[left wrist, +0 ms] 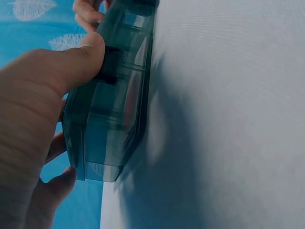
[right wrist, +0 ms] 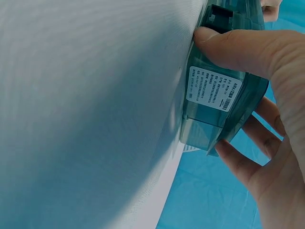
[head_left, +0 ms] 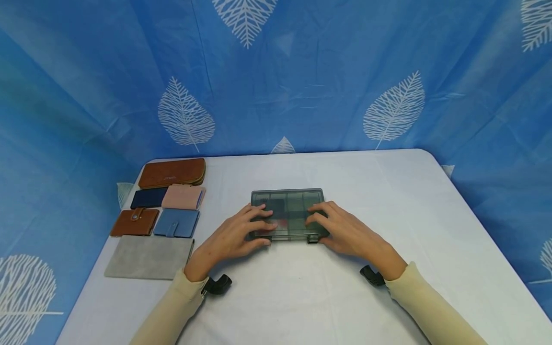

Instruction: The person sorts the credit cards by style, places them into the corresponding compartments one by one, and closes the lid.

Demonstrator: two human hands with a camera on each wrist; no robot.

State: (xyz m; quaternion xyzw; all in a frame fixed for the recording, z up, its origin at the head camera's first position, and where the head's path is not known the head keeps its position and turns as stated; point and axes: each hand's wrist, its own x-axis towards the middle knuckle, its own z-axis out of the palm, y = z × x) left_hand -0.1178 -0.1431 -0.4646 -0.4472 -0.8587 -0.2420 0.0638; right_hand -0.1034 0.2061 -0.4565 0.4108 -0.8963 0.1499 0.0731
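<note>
Your box (head_left: 288, 213) carries one white label (right wrist: 214, 95) with a barcode on its front edge; the small print is too fine to read. The box, smoky and see-through with compartments inside, lies flat in the middle of the desk (head_left: 388, 191), lid down. Your left hand (head_left: 235, 238) rests its fingers (head_left: 258, 215) spread across the lid, with the thumb pressing a dark latch on the front edge. Your right hand (head_left: 345, 232) mirrors it: fingers (head_left: 316, 215) spread on the lid, thumb (right wrist: 238, 47) against the front edge beside the label.

At the desk's left side lie six wallets (head_left: 160, 211): two brown, one navy, one pink, one blue, and one long grey.
</note>
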